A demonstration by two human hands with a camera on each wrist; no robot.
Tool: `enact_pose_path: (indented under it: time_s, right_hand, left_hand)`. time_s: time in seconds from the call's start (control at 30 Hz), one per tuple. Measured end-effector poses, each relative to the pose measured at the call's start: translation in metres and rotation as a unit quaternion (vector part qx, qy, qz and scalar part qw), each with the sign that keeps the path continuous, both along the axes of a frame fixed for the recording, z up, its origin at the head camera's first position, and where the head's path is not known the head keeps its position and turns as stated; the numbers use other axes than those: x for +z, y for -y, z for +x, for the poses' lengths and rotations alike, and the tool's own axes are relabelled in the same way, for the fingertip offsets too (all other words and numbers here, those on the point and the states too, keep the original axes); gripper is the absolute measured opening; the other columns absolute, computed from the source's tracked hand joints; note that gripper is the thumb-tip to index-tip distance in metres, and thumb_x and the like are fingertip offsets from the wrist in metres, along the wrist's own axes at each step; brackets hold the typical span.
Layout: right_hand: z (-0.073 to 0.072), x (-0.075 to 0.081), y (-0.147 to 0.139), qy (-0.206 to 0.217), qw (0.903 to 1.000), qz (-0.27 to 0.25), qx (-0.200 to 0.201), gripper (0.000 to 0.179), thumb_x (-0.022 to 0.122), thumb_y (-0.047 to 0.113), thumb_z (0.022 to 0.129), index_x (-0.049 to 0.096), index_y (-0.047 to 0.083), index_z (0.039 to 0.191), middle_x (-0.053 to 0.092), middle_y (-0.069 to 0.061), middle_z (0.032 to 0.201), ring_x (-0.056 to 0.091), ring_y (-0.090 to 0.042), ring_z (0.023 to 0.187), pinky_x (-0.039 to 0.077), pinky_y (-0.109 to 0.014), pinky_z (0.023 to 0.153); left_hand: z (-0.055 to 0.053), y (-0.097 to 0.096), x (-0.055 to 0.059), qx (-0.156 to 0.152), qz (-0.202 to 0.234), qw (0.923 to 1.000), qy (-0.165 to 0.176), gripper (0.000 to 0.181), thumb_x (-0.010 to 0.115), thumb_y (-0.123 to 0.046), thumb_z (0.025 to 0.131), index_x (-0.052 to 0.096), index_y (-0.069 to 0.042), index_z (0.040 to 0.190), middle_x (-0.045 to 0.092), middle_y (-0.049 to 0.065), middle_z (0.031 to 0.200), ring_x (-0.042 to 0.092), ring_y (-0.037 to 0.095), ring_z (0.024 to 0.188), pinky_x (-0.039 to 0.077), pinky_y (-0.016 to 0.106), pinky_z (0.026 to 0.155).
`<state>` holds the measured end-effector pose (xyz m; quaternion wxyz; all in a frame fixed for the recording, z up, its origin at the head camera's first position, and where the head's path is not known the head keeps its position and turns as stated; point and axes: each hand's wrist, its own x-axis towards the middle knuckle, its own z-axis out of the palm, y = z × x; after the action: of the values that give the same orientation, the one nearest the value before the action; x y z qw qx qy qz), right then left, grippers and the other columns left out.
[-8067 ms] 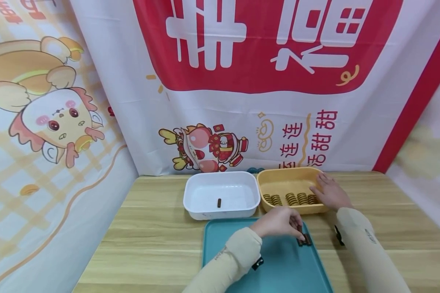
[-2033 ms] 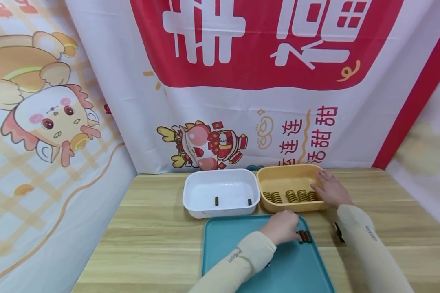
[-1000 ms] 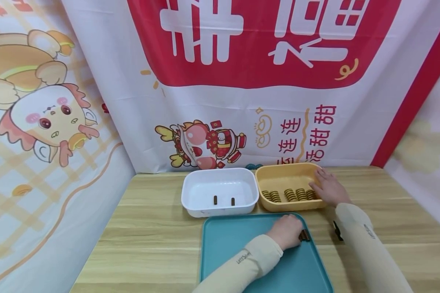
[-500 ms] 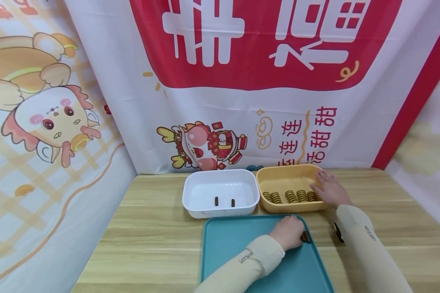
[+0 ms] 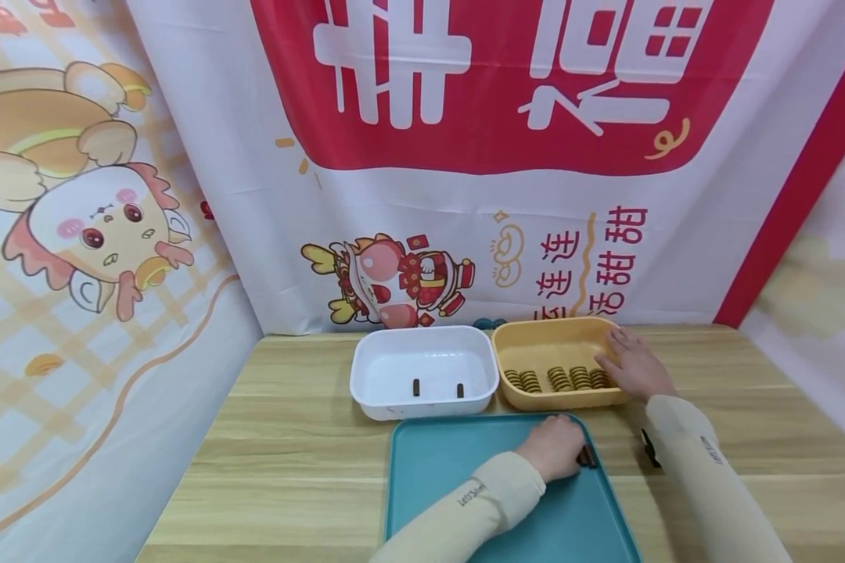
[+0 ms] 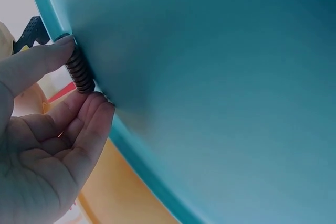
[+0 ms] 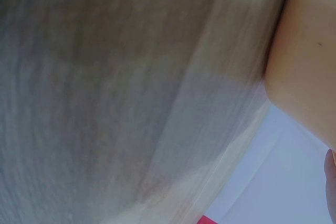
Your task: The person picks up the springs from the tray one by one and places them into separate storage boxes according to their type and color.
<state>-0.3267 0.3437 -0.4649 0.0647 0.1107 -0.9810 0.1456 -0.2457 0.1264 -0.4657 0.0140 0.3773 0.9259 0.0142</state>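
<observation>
My left hand (image 5: 552, 447) is low over the far right corner of the teal tray (image 5: 451, 477). In the left wrist view, its thumb and fingertips pinch the two ends of a dark ridged cylinder (image 6: 80, 72), which looks like a coil or a stack of small discs, right at the tray's rim. More dark ridged pieces (image 5: 587, 456) show beside the fingers in the head view. My right hand (image 5: 637, 366) holds the right end of the yellow box (image 5: 556, 336), thumb over the rim; in the right wrist view only a finger shows at the edge.
Inside the yellow box, several rows of yellow-brown ridged pieces (image 5: 560, 379) line the near side. Left of it stands a white box (image 5: 422, 335) with two small dark cylinders (image 5: 416, 387) in it. All rest on a wooden table (image 5: 282, 446) before a printed cloth (image 5: 267, 258).
Since the oldest frame, a second dark cylinder has appeared in the white box; it has since shifted left, then slightly right. My left hand has moved onto the tray's dark pieces. My right hand stays put.
</observation>
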Motion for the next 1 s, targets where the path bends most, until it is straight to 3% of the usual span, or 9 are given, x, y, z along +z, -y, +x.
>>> enact_pose_path:
  time_s: [0.13,0.4,0.6,0.77,1.0]
  right_hand:
    - [-0.001,-0.002,-0.001,-0.003,1.0000,0.004,0.002,0.069,0.037,0.041,0.101,0.027,-0.015,0.140,0.020,-0.033,0.147,0.014,-0.046,0.137,0.011,-0.057,0.111]
    - [-0.001,-0.003,-0.001,-0.006,1.0000,0.000,0.004,0.068,0.037,0.039,0.101,0.027,-0.016,0.140,0.020,-0.033,0.147,0.013,-0.046,0.138,0.010,-0.058,0.111]
    - [-0.001,0.000,-0.001,-0.002,1.0000,-0.001,0.004,0.070,0.035,0.042,0.101,0.026,-0.016,0.140,0.019,-0.033,0.148,0.012,-0.046,0.138,0.009,-0.057,0.111]
    - [-0.001,-0.001,-0.001,-0.006,1.0000,0.000,0.003,0.071,0.036,0.042,0.101,0.027,-0.017,0.139,0.020,-0.034,0.147,0.013,-0.046,0.138,0.010,-0.058,0.110]
    - [-0.002,-0.002,-0.001,-0.009,0.9999,-0.002,0.006,0.072,0.034,0.044,0.101,0.026,-0.017,0.139,0.020,-0.035,0.147,0.013,-0.046,0.137,0.010,-0.057,0.111]
  left_hand:
    - [-0.002,0.004,-0.001,-0.013,0.011,0.9999,0.002,0.014,0.076,-0.026,0.079,0.066,-0.020,0.069,0.059,-0.007,0.078,0.054,0.006,0.074,0.046,0.018,0.062]
    - [-0.007,0.014,0.001,-0.024,0.072,0.9954,0.058,0.030,0.077,-0.025,0.078,0.055,-0.017,0.058,0.048,-0.009,0.060,0.043,0.003,0.058,0.035,0.014,0.051]
    - [-0.013,0.022,0.000,-0.033,0.135,0.9864,0.089,0.016,0.079,-0.027,0.077,0.067,-0.016,0.077,0.053,-0.012,0.067,0.046,0.000,0.062,0.036,0.010,0.054]
    - [-0.013,0.026,0.008,-0.014,0.159,0.9801,0.118,0.021,0.078,-0.028,0.079,0.070,-0.015,0.092,0.057,-0.012,0.074,0.047,-0.001,0.064,0.038,0.009,0.056]
    - [-0.014,0.029,0.015,0.003,0.197,0.9696,0.145,0.026,0.078,-0.027,0.079,0.069,-0.013,0.099,0.062,-0.010,0.082,0.049,-0.004,0.069,0.041,0.008,0.060]
